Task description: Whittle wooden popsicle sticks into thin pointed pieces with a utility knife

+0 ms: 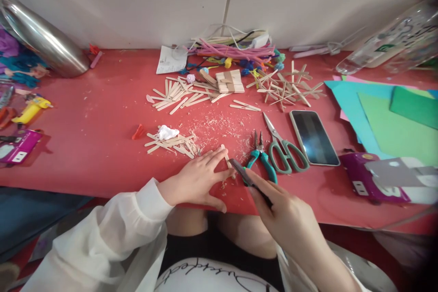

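Stick (227,159) lies near the front edge of a red table (102,118), between a person's two hands. At far left stand a flask (51,36) and, nearer, a yellow glue gun (32,109). Toward the middle, a white lump (167,132) rests on a small pile (183,142) beside scattered shavings (219,125). The left hand (196,177) lies low over the table, fingers spread, index fingertip at the stick's upper part. From the right, a dark blade (241,170) meets or nearly meets the stick; the right hand (285,207) has its fingers wrapped around the handle. Should the edge skid off the narrow wood, the left fingertips just beside it could be cut; a light hold could let the stick roll or swing, and too deep a bite could split it. Pliers (259,147) lie just beyond the right hand, where a wide stroke might knock them, then scissors (278,138) and a phone (315,137).
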`<state>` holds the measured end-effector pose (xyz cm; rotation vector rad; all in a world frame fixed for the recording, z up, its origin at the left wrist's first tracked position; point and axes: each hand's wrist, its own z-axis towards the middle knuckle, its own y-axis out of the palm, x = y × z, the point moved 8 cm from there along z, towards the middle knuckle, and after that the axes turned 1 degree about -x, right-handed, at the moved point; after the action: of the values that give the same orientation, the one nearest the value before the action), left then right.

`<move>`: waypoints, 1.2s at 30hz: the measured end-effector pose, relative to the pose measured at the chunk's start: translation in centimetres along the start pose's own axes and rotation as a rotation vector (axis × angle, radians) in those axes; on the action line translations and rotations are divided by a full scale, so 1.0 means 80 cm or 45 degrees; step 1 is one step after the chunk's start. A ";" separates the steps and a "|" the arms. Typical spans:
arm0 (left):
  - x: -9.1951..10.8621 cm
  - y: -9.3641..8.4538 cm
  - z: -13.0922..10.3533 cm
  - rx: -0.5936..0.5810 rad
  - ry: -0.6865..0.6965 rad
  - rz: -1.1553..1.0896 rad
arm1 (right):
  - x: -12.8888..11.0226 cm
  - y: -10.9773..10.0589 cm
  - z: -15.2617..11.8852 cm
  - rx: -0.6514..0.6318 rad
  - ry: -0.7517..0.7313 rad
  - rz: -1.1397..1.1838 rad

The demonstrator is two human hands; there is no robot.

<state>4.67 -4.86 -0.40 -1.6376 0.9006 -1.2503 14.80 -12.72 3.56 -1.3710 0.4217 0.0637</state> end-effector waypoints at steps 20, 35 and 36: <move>0.000 0.005 0.000 -0.013 -0.004 -0.026 | -0.043 0.002 0.006 -0.003 -0.311 -0.579; -0.002 0.002 0.001 0.033 -0.002 -0.029 | 0.029 0.018 0.007 -0.235 0.235 0.348; -0.002 0.002 0.001 0.031 -0.004 -0.031 | 0.022 0.010 0.008 -0.162 0.168 0.238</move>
<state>4.69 -4.73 -0.66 -1.6352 0.8628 -1.2703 16.34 -12.26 2.33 -1.4627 0.6656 0.1570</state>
